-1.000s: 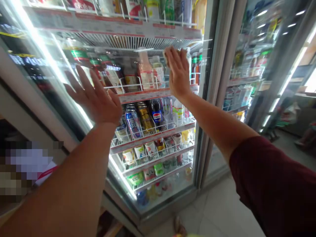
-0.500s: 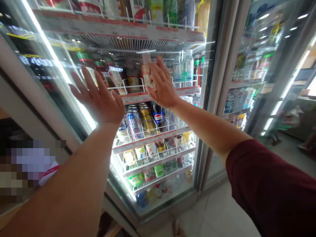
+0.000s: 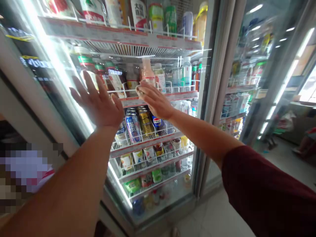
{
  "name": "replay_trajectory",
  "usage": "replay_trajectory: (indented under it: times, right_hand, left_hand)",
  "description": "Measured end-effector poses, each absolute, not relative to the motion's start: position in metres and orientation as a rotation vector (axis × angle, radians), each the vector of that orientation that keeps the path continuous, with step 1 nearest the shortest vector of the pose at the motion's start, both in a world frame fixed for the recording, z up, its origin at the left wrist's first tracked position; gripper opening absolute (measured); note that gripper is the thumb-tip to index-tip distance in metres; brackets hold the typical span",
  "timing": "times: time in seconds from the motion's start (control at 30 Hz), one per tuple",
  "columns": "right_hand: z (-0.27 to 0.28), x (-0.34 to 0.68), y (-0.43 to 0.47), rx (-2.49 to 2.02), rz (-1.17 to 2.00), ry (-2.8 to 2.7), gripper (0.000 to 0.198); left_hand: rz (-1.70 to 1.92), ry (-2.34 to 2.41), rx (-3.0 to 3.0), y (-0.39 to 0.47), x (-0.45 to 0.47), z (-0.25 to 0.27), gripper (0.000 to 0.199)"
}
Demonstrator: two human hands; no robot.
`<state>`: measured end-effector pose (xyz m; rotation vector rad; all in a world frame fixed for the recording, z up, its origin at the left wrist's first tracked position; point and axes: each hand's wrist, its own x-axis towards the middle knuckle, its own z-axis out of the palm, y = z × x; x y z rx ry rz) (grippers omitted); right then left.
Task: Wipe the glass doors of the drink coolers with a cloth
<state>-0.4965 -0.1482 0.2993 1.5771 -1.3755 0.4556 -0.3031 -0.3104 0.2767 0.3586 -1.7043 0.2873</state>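
My left hand is spread, fingers apart, with its palm toward the glass door of a lit drinks fridge. My right hand is against the door farther right, its fingers pressed over a small pale crumpled cloth, mostly hidden under them. Behind the glass near that hand stand a pale pink bottle and a white-labelled bottle. Blue cans, gold cans and a dark bottle with a round logo show on the shelf beneath.
A metal door frame divides this door from another glass-fronted fridge on the right. Tiled floor lies below. A pixelated patch covers something at the lower left. At the far right, part of a seated person shows.
My right hand has moved down and slightly left across the glass, uncovering bottles behind it. My left hand has stayed nearly in place. The view has shifted slightly.
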Motion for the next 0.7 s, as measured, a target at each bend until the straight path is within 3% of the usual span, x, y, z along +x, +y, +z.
replay_trajectory:
  times: [0.07,0.27,0.43,0.53,0.7]
  right_hand:
    - [0.301,-0.499,-0.141,1.609,0.41,-1.367,0.058]
    - [0.328,-0.525,-0.14,1.358,0.842,-1.386,0.067]
    - [0.292,-0.491,-0.136,1.56,0.447,-1.42,0.066]
    - [0.301,-0.497,-0.128,1.615,0.334,-1.397,0.061]
    - [0.349,-0.537,-0.136,1.358,0.7,-1.401,0.057]
  left_hand:
    - [0.254,-1.705,0.35,-0.311,-0.303,0.277,0.084]
    - [0.215,-1.717,0.31,-0.311,-0.303,0.278,0.088]
    - [0.226,-1.712,0.318,-0.312,-0.303,0.278,0.087]
    - [0.302,-1.691,0.361,-0.312,-0.304,0.278,0.084]
    - [0.259,-1.683,0.357,-0.31,-0.304,0.278,0.086]
